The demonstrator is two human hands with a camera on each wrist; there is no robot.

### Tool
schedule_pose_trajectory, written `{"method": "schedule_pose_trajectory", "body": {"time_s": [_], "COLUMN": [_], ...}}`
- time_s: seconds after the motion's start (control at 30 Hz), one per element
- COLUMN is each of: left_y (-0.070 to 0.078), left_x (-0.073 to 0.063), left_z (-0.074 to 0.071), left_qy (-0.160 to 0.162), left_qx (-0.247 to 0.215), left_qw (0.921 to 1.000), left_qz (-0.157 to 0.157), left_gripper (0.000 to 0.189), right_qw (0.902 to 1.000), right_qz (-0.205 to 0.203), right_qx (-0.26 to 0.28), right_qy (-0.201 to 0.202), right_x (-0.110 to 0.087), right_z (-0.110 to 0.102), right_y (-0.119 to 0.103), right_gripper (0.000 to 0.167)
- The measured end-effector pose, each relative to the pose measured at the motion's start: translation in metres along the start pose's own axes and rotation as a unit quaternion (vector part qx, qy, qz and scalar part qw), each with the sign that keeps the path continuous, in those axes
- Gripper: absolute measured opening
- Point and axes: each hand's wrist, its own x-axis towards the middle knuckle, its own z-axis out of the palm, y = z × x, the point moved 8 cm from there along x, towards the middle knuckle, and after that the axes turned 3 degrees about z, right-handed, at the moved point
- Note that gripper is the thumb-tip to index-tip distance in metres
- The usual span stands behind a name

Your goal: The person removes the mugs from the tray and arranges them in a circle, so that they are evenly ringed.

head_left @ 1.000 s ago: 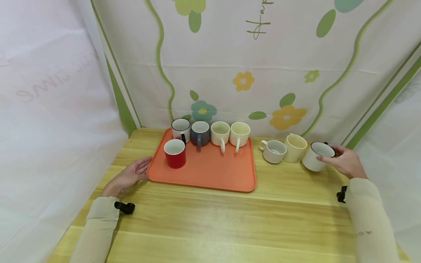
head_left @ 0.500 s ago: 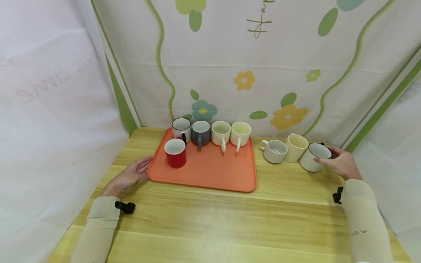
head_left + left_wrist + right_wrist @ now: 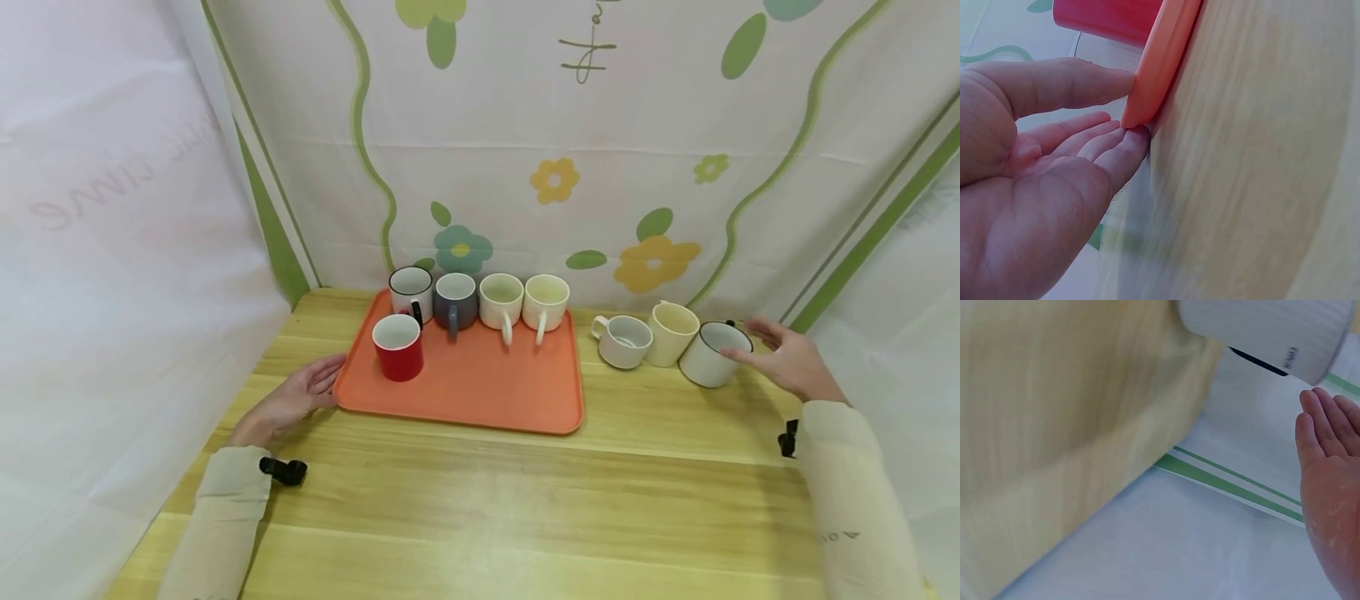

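Observation:
My left hand (image 3: 296,400) is at the left edge of the orange tray (image 3: 487,400). In the left wrist view its thumb touches the tray's rim (image 3: 1160,69) from one side and the fingers meet it from the other, pinching the edge. My right hand (image 3: 795,362) stands just right of a white mug with a dark rim (image 3: 708,362), fingers extended and apart from it. The right wrist view shows that mug (image 3: 1266,331) above the straight fingers. Left of it stand a pale yellow mug (image 3: 670,337) and a low white cup (image 3: 624,343).
On the tray, a red mug (image 3: 400,354) stands in front of a back row: a white mug with a black rim (image 3: 408,300), a blue-grey mug (image 3: 457,304) and two cream mugs (image 3: 546,308). A patterned cloth (image 3: 487,125) hangs behind the wooden table (image 3: 465,500).
My right hand shifted the dark-rimmed white mug slightly left toward the pale yellow mug, then let go and drew back to the right. My left hand stayed at the tray.

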Motion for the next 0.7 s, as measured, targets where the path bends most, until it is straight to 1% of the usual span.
{"method": "schedule_pose_trajectory", "body": {"time_s": [0.17, 0.23, 0.33, 0.53, 0.7], "left_y": [0.002, 0.003, 0.004, 0.004, 0.003], "left_x": [-0.001, -0.001, -0.002, -0.002, -0.001], "left_z": [0.002, 0.002, 0.002, 0.002, 0.002], "left_qy": [-0.002, -0.001, -0.001, -0.005, -0.006], "left_qx": [-0.001, -0.002, -0.003, -0.006, -0.003], "left_qw": [1.0, 1.0, 1.0, 1.0, 1.0], "left_qz": [0.001, 0.0, 0.001, 0.003, 0.005], "left_gripper": [0.084, 0.084, 0.084, 0.085, 0.085], "right_qw": [0.9998, 0.9997, 0.9993, 0.9964, 0.991], "right_qz": [-0.012, -0.015, -0.032, -0.082, -0.133], "right_qx": [-0.013, -0.017, -0.019, -0.019, -0.014], "right_qy": [0.007, 0.007, 0.007, 0.007, -0.007], "right_x": [-0.006, -0.008, -0.01, -0.012, -0.009], "right_z": [-0.011, -0.011, -0.01, 0.002, 0.025], "right_y": [-0.018, -0.027, -0.045, -0.089, -0.127], "right_gripper": [0.105, 0.104, 0.101, 0.096, 0.092]}}
